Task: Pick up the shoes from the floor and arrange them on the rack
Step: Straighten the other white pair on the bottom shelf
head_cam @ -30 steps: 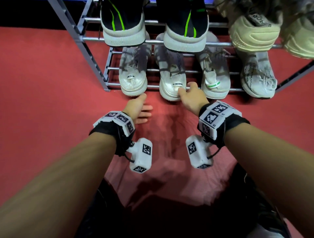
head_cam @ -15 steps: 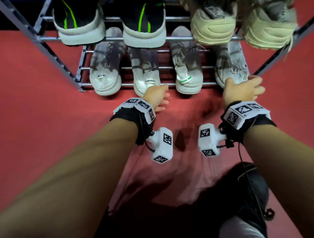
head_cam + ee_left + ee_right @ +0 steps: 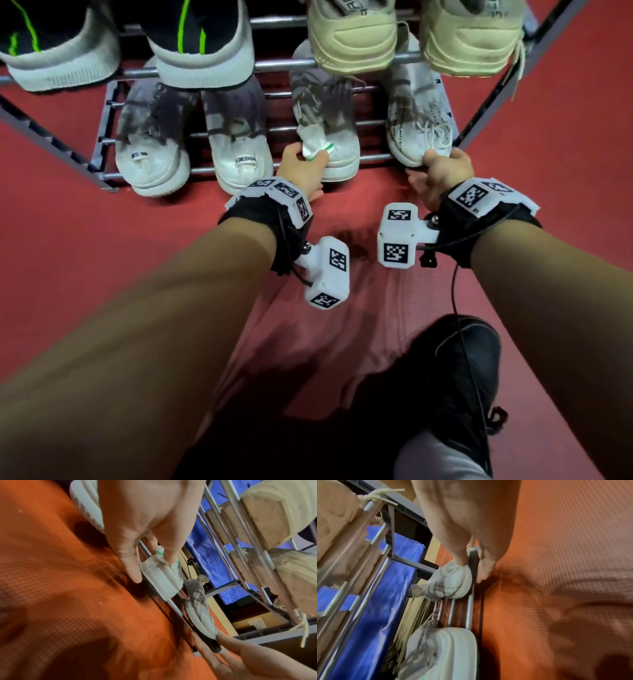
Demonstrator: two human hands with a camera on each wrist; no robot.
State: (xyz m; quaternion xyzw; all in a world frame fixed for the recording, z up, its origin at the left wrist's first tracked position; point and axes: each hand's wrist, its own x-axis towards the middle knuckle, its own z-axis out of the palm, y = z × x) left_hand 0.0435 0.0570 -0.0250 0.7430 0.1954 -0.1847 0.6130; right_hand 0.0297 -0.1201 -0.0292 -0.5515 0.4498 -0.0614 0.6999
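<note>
The rack's point(image 3: 373, 158) lowest shelf holds four white shoes, heels toward me. My left hand point(image 3: 301, 164) pinches the green-striped heel tab of the third shoe point(image 3: 339, 150); the left wrist view shows thumb and finger on that tab point(image 3: 160, 555) above the ribbed heel point(image 3: 163, 582). My right hand point(image 3: 442, 164) grips the heel of the speckled knit shoe point(image 3: 418, 137) at the right end. In the right wrist view the thumb lies on the knit heel point(image 3: 448, 584) with the fingers point(image 3: 482, 573) under its dark sole. Both shoes rest on the rails.
Left of them stands a white pair with labelled heel tabs point(image 3: 239, 154). The shelf above carries black shoes with green stripes point(image 3: 198, 44) and cream sneakers point(image 3: 352, 41). Red mat point(image 3: 102, 274) covers the floor. My own black shoe point(image 3: 455, 370) is at lower right. Blue sheeting point(image 3: 211, 555) hangs behind.
Both hands have shifted right, from the labelled white pair to the right-hand pair. The left now pinches the green-striped tab, and the right has closed on the knit shoe's heel.
</note>
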